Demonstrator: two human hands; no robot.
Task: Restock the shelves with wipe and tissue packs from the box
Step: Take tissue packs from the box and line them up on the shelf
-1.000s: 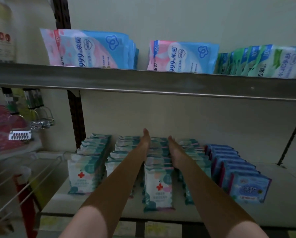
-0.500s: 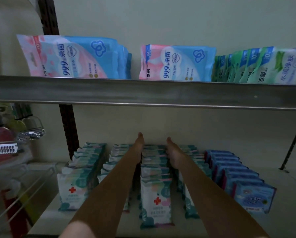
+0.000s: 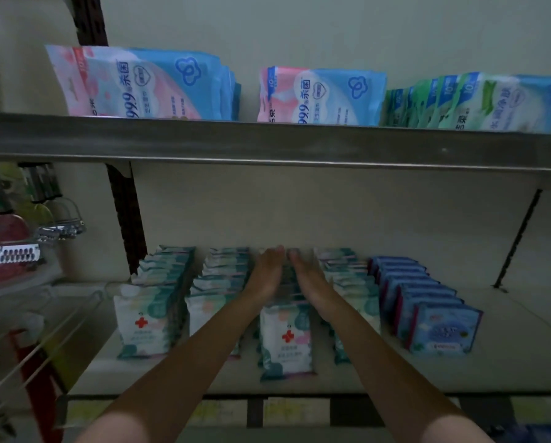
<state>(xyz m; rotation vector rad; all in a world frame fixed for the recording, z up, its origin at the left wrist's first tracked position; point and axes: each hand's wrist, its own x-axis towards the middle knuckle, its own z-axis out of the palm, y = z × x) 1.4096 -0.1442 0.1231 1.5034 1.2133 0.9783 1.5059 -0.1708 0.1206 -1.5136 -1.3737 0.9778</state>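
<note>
Several rows of white-and-teal wipe packs with a red cross stand on the lower shelf (image 3: 507,362). My left hand (image 3: 266,276) and my right hand (image 3: 309,279) reach deep into the shelf, fingers straight, pressing from both sides on the middle row of wipe packs (image 3: 287,340). My fingertips nearly meet near the back of that row. A row of blue packs (image 3: 440,330) stands to the right. The box is not in view.
The upper shelf (image 3: 267,142) carries pink-and-blue wipe packs (image 3: 146,84), a second stack (image 3: 322,94) and green packs (image 3: 478,103). Left of the upright (image 3: 125,219) hang small goods and a wire rack (image 3: 28,346). Bare shelf lies right of the blue packs.
My hands have come closer together at the back of the middle row, squeezing it between them. The view has shifted slightly.
</note>
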